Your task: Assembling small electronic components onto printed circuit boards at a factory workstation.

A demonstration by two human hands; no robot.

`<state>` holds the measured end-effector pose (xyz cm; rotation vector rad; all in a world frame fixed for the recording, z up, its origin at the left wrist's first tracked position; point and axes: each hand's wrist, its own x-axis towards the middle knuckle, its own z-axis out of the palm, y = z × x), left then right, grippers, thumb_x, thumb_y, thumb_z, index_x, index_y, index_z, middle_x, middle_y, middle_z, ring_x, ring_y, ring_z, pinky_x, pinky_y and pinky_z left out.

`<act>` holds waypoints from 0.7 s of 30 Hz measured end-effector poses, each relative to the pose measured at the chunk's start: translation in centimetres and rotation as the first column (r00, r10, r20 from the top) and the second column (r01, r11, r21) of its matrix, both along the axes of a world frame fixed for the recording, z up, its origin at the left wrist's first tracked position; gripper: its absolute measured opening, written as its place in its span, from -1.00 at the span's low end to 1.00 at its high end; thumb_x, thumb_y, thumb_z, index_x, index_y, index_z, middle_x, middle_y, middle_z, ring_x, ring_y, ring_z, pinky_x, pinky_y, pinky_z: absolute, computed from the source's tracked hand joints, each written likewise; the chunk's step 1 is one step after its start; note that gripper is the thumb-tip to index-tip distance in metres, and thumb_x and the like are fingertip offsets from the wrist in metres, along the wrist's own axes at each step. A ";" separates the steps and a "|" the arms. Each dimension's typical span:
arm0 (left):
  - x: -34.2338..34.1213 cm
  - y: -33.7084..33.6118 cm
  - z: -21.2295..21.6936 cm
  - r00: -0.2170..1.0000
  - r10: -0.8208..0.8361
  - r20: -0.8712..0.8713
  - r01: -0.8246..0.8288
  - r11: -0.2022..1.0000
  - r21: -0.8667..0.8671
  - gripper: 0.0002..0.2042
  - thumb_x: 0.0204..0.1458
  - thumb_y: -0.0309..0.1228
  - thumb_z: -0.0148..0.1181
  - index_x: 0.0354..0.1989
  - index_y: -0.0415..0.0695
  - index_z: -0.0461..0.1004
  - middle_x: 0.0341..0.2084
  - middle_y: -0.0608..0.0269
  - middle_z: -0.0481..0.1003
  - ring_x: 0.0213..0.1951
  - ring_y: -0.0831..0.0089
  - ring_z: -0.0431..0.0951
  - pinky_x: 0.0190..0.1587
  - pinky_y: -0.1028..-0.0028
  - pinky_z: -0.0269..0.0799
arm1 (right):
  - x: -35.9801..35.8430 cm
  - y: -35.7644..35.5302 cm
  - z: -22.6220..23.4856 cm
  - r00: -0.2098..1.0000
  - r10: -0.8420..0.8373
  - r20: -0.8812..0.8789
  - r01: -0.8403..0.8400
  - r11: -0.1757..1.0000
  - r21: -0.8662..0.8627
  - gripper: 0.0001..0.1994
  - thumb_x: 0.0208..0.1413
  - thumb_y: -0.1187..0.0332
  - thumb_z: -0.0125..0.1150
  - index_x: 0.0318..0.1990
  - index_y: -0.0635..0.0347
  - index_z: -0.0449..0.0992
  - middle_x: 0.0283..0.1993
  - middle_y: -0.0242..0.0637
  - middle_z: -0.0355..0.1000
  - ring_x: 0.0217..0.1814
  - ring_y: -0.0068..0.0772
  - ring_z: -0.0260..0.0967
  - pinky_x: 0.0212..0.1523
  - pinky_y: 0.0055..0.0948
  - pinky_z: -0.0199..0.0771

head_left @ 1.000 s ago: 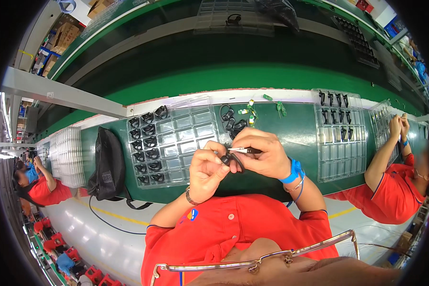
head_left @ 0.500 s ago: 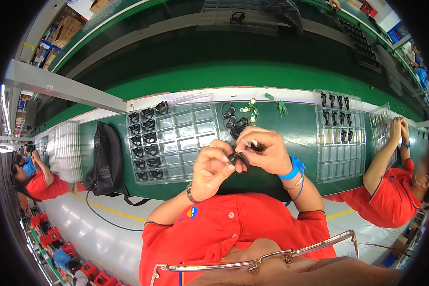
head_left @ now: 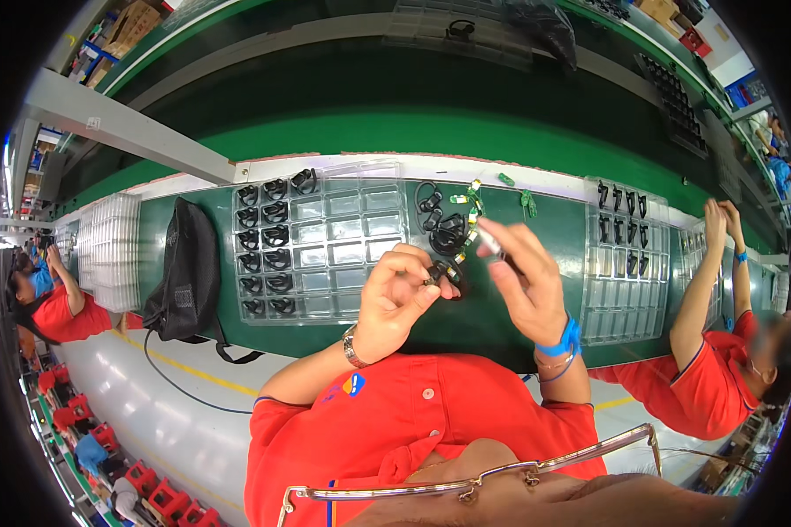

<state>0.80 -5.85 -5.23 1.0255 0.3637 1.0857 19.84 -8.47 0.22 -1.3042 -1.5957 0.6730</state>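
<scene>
Green bench carried a clear tray, its compartments presumably keeping black earpieces apart | held black piece sat in left hand, pinched between thumb and bent fingers, presumably for steadiness | right hand hung beside it, fingers half-curled; hold on blurred pale object could not be told
</scene>
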 end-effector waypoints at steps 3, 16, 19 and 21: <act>0.1 0.0 0.0 1.000 -0.005 0.031 0.004 1.000 0.009 -0.76 0.05 -0.76 0.02 -0.19 -0.18 0.22 -0.18 0.16 0.22 -0.23 0.38 0.48 -0.11 0.30 0.50 | -0.2 -1.2 0.8 0.941 -0.013 0.339 -0.044 0.986 0.163 -0.58 -0.13 0.51 0.31 -0.01 0.17 0.50 -0.36 -0.27 0.38 -0.45 -0.30 0.32 -0.44 -0.40 0.36; 0.1 -0.3 0.6 0.996 0.052 -0.073 -0.054 0.998 -0.025 -0.77 0.06 -0.77 0.01 -0.18 -0.19 0.25 -0.21 0.22 0.20 -0.20 0.46 0.41 -0.06 0.36 0.52 | -1.4 -2.6 1.1 0.720 -0.193 0.667 -0.073 0.934 0.349 -0.60 -0.23 0.44 0.23 -0.10 0.12 0.56 -0.36 -0.42 0.38 -0.48 -0.48 0.26 -0.57 -0.53 0.29; 0.2 -0.4 0.8 0.995 0.049 -0.088 -0.051 0.998 -0.024 -0.78 0.06 -0.77 0.01 -0.18 -0.19 0.26 -0.23 0.24 0.20 -0.20 0.46 0.42 -0.06 0.36 0.52 | -1.0 -2.5 1.8 0.651 -0.191 0.734 -0.131 0.925 0.357 -0.60 -0.20 0.40 0.16 -0.09 0.13 0.56 -0.33 -0.39 0.39 -0.47 -0.50 0.24 -0.58 -0.56 0.24; 0.2 -0.4 0.8 0.993 0.058 -0.101 -0.060 0.998 -0.016 -0.78 0.06 -0.76 0.01 -0.19 -0.19 0.27 -0.23 0.25 0.19 -0.21 0.46 0.42 -0.06 0.37 0.51 | -1.0 -2.4 2.3 0.618 -0.174 0.767 -0.171 0.922 0.347 -0.61 -0.17 0.38 0.14 -0.08 0.15 0.56 -0.31 -0.38 0.40 -0.46 -0.51 0.24 -0.58 -0.57 0.20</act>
